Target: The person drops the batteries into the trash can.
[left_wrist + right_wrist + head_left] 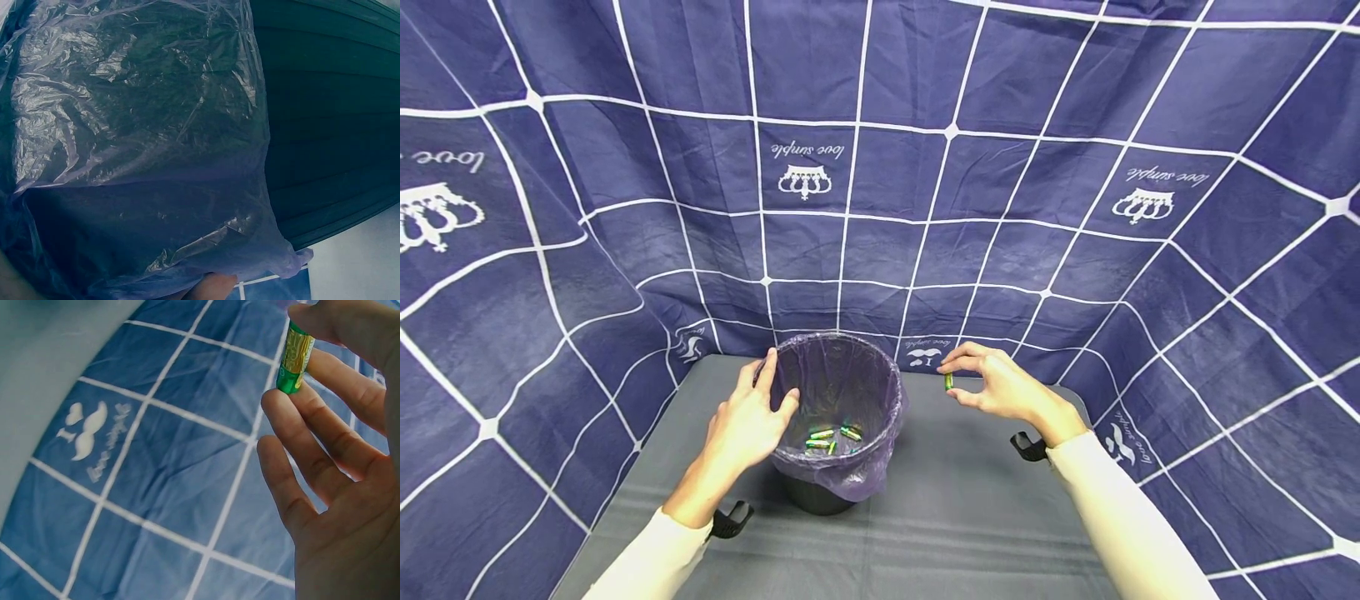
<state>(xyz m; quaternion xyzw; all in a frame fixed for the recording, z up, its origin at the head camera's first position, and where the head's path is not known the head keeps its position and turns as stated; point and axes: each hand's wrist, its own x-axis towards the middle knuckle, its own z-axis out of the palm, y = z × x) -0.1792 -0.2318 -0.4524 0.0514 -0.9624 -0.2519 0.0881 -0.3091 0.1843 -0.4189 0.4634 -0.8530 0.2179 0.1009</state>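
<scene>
A dark trash bin (814, 493) lined with a translucent purple bag (868, 475) stands upright on the grey table. Several green-and-gold batteries (817, 443) lie at its bottom. My left hand (747, 421) rests at the bin's left rim, fingers mostly straight and the thumb over the opening. A fingertip (215, 286) shows beside the bag's edge in the left wrist view. Right of the bin, above the table, my right hand (996, 385) pinches one battery (295, 357) by its ends between thumb and fingers. The other fingers are spread.
The grey table (970, 492) runs in front and to the right of the bin. Blue curtains (910, 183) with white grid lines enclose it at the back and both sides. Black straps (1028, 447) hang at both wrists.
</scene>
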